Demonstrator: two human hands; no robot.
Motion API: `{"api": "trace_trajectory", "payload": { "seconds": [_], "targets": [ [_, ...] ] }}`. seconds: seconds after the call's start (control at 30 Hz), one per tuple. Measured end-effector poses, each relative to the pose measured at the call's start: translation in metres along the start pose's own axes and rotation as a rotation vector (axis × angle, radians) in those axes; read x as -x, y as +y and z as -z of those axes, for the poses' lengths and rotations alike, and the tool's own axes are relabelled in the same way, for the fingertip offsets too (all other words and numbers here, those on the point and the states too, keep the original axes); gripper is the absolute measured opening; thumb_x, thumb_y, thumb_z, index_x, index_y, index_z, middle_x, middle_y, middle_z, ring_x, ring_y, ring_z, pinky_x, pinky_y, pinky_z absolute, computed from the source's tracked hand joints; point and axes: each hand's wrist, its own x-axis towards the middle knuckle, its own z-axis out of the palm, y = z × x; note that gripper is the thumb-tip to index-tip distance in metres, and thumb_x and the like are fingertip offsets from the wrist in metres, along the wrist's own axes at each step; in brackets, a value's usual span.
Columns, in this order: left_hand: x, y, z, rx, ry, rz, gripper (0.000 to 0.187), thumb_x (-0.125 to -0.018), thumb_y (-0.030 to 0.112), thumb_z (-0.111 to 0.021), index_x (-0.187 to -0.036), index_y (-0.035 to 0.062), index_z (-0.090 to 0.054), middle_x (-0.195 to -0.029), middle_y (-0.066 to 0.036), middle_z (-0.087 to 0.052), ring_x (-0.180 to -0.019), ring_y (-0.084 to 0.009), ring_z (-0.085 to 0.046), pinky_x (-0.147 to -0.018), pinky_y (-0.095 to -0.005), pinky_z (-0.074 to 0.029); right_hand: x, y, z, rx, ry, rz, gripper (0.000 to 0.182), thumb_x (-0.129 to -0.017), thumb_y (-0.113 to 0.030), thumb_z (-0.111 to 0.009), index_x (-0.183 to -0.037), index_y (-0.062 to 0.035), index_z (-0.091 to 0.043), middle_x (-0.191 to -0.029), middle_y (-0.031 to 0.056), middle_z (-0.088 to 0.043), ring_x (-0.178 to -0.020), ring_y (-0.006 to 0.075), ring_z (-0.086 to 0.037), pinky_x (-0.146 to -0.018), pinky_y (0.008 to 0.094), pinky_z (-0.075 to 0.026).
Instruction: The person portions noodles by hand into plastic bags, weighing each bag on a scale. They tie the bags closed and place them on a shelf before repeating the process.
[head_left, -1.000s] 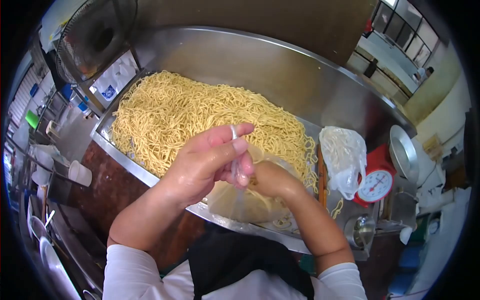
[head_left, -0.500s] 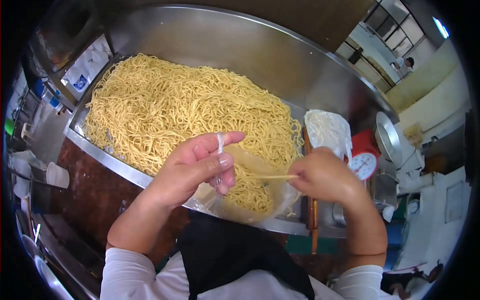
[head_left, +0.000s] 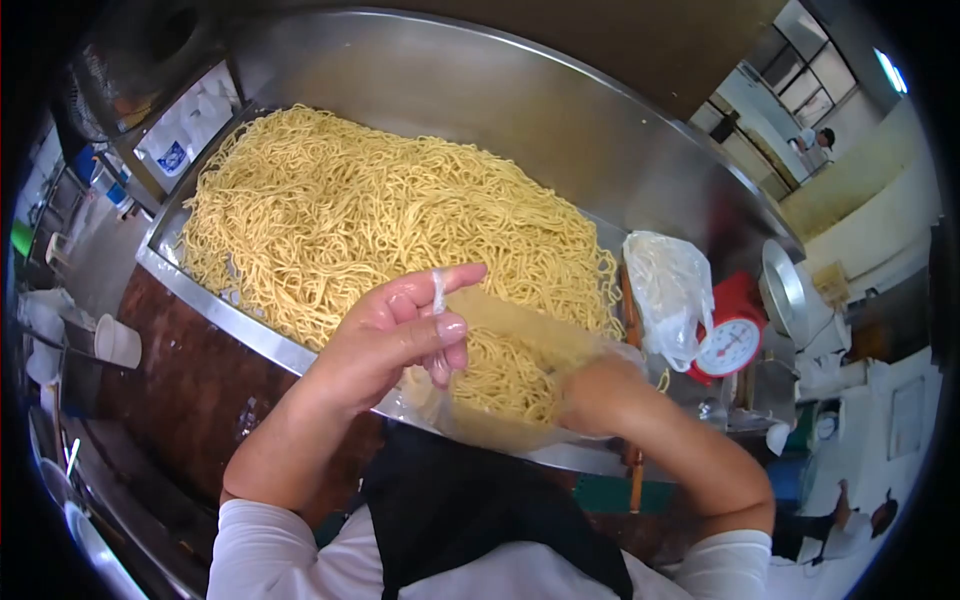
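My left hand (head_left: 392, 335) grips the gathered edge of a clear plastic bag (head_left: 520, 318), with a twisted strip of the film looped between its fingers. Yellow noodles (head_left: 500, 375) lie inside the bag, whose mouth is stretched towards the right. My right hand (head_left: 603, 390) reaches into that mouth; its fingers are hidden by the film, so what they hold does not show. Behind the bag, a large heap of loose yellow noodles (head_left: 390, 215) covers much of a steel trough (head_left: 232, 325).
Right of the heap lie a wooden rod (head_left: 633, 312) and a white plastic bag (head_left: 668, 292). Beyond them stand a red dial scale (head_left: 727, 345) and a metal pan (head_left: 784, 290). A white bucket (head_left: 117, 341) is at far left. Another person (head_left: 852, 528) appears at lower right.
My right hand has moved down and into the bag; the noodle strand stretched from it no longer shows. The bag's mouth is drawn wider to the right. My left hand keeps its grip.
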Motion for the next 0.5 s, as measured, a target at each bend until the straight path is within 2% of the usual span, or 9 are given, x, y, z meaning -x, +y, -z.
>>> {"api": "trace_trajectory", "payload": {
  "seconds": [0.07,0.1,0.17,0.2,0.27,0.3,0.37,0.43,0.5],
  "targets": [
    [0.000,-0.003,0.005,0.064,-0.041,-0.012,0.064,-0.089,0.019,-0.062,-0.143,-0.0025,-0.036,-0.082,-0.005,-0.066,-0.077,-0.0134,-0.064,-0.067,-0.0226,-0.049,0.030,-0.013,0.067,-0.090,-0.276,-0.219,0.041,-0.079,-0.042,-0.069,-0.101,-0.0066,-0.070,-0.085,0.0171,-0.068,-0.083,0.0347,-0.066,-0.076,0.0454,-0.052],
    [-0.001,-0.005,-0.003,0.059,-0.038,-0.007,0.064,-0.089,0.019,-0.062,-0.143,-0.0025,-0.036,-0.082,-0.005,-0.066,-0.077,-0.0134,-0.064,-0.067,-0.0226,-0.049,0.039,-0.014,0.090,-0.097,-0.274,-0.216,0.041,-0.079,-0.042,-0.069,-0.101,-0.0066,-0.070,-0.085,0.0171,-0.068,-0.083,0.0347,-0.066,-0.076,0.0454,-0.052],
    [-0.002,-0.014,-0.027,-0.110,-0.016,-0.046,0.063,-0.088,0.015,-0.064,-0.144,0.0023,-0.038,-0.095,-0.006,-0.066,-0.092,-0.0131,-0.063,-0.076,-0.0221,-0.049,0.052,-0.015,0.121,-0.192,-0.419,-0.180,0.034,-0.080,-0.041,-0.068,-0.093,-0.0100,-0.072,-0.081,0.0158,-0.068,-0.083,0.0338,-0.066,-0.074,0.0442,-0.052],
    [-0.006,-0.026,-0.029,-0.249,-0.157,-0.034,0.059,-0.087,0.011,-0.065,-0.141,0.0055,-0.043,-0.105,-0.005,-0.065,-0.104,-0.0114,-0.059,-0.085,-0.0227,-0.046,0.053,-0.015,0.118,-0.198,-0.412,-0.190,0.034,-0.080,-0.041,-0.068,-0.093,-0.0100,-0.072,-0.081,0.0158,-0.068,-0.083,0.0338,-0.066,-0.074,0.0442,-0.052],
    [-0.009,-0.046,-0.056,-0.368,-0.262,-0.038,0.048,-0.088,0.008,-0.063,-0.134,0.0050,-0.049,-0.106,-0.006,-0.065,-0.100,-0.0110,-0.058,-0.084,-0.0258,-0.047,0.052,-0.020,0.105,-0.477,0.201,-0.029,0.024,-0.081,-0.031,-0.067,-0.079,-0.0068,-0.067,-0.082,0.0136,-0.067,-0.077,0.0315,-0.066,-0.066,0.0411,-0.051],
    [-0.011,-0.056,-0.068,-0.481,-0.350,-0.047,0.038,-0.090,0.005,-0.060,-0.127,0.0044,-0.054,-0.107,-0.006,-0.065,-0.096,-0.0106,-0.057,-0.084,-0.0289,-0.048,0.044,-0.023,0.094,-0.473,0.215,-0.047,0.024,-0.081,-0.031,-0.067,-0.079,-0.0068,-0.067,-0.082,0.0136,-0.067,-0.077,0.0315,-0.066,-0.066,0.0411,-0.051],
    [-0.021,-0.085,-0.073,-0.396,-0.276,-0.092,0.027,-0.091,0.007,-0.059,-0.118,0.0032,-0.058,-0.100,-0.005,-0.065,-0.091,-0.0102,-0.058,-0.081,-0.0285,-0.049,0.027,-0.021,0.065,-0.568,0.884,0.201,0.021,-0.078,-0.024,-0.072,-0.072,-0.0060,-0.062,-0.064,0.0113,-0.060,-0.062,0.0313,-0.061,-0.057,0.0420,-0.048],
    [-0.028,-0.090,-0.074,-0.308,-0.191,-0.124,0.018,-0.092,0.010,-0.059,-0.109,0.0020,-0.061,-0.093,-0.005,-0.065,-0.086,-0.0099,-0.058,-0.078,-0.0281,-0.049,0.034,-0.012,0.052,-0.609,1.027,0.154,0.021,-0.078,-0.022,-0.073,-0.071,-0.0061,-0.062,-0.062,0.0107,-0.057,-0.060,0.0298,-0.060,-0.055,0.0418,-0.047],
    [-0.027,-0.078,-0.061,0.081,-0.134,0.198,0.017,-0.096,0.017,-0.057,-0.098,0.0010,-0.062,-0.079,-0.002,-0.061,-0.074,-0.0093,-0.057,-0.071,-0.0262,-0.048,0.047,-0.001,0.028,-0.656,1.168,0.117,0.021,-0.078,-0.020,-0.074,-0.070,-0.0063,-0.061,-0.060,0.0100,-0.055,-0.058,0.0283,-0.058,-0.054,0.0415,-0.046]
  ]
}}
